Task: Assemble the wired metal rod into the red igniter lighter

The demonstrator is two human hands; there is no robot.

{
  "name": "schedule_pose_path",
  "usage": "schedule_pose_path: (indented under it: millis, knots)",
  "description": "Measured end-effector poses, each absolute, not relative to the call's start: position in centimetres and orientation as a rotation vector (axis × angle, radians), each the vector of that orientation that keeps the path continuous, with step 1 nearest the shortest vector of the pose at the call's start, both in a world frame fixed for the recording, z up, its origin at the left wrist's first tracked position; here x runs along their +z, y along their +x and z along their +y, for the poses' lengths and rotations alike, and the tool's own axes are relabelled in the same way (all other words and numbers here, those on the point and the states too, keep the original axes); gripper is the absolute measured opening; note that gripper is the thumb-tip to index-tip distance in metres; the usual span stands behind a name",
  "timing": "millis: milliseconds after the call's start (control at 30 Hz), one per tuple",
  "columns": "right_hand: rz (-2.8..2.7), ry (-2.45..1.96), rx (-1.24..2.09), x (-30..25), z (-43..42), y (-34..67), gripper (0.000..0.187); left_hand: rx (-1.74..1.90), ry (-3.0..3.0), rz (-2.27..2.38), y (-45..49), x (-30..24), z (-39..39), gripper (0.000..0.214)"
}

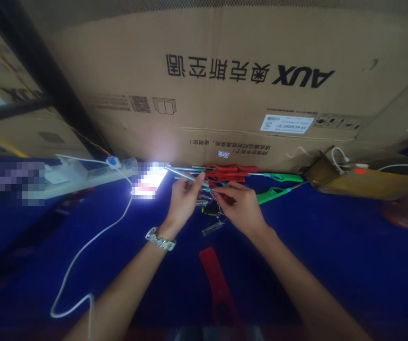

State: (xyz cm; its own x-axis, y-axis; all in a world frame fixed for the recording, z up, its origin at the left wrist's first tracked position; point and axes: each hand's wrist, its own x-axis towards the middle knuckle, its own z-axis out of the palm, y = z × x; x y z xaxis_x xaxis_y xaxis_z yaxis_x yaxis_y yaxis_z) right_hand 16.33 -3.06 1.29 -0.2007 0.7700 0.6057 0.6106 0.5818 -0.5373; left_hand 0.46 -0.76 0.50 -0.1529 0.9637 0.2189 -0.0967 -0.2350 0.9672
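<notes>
My left hand, a silver bracelet at its wrist, is closed on a slim metal tube. The tube slants up to the left, over the edge of a lit phone screen. Close by, my right hand pinches a thin wire near the tube's lower end; its fingertips partly hide the spot. Under the hands lies a small clear piece. Behind them are several red lighter handles with metal barrels, and a green lighter handle lies to the right. Nearer me is a loose red handle shell.
A large cardboard box walls off the back of the blue table surface. At left, a white cable runs from a power strip past the bright phone. An open brown box stands at right.
</notes>
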Motion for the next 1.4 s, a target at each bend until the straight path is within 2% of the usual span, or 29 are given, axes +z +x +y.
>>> schedule_pose_path:
  millis: [433, 833, 1100, 1300, 1400]
  knots:
    - [-1.909, -1.196, 0.221, 1.61, -3.27, 16.21, 0.016, 1.401, 1.194, 0.973, 0.60, 0.93, -1.00, 0.040]
    - [-1.851, -1.158, 0.297, 1.73, -3.18, 16.22, 0.012, 1.459, 0.949, 0.957, 0.61, 0.58, -0.75, 0.041]
    - [-1.890, -1.187, 0.305, 1.91, -3.15, 16.06, 0.014, 1.439, 1.168, 0.989, 0.74, 0.47, -0.90, 0.040]
    - [-1.766, -1.160, 0.532, 1.80, -3.07, 16.19, 0.003, 1.394, 1.273, 1.037, 0.16, 0.62, -0.78, 0.039]
    - [-1.727, -1.157, 0.660, 1.56, -3.01, 16.30, 0.005, 1.328, 1.320, 1.041, -0.14, 0.47, -0.58, 0.038]
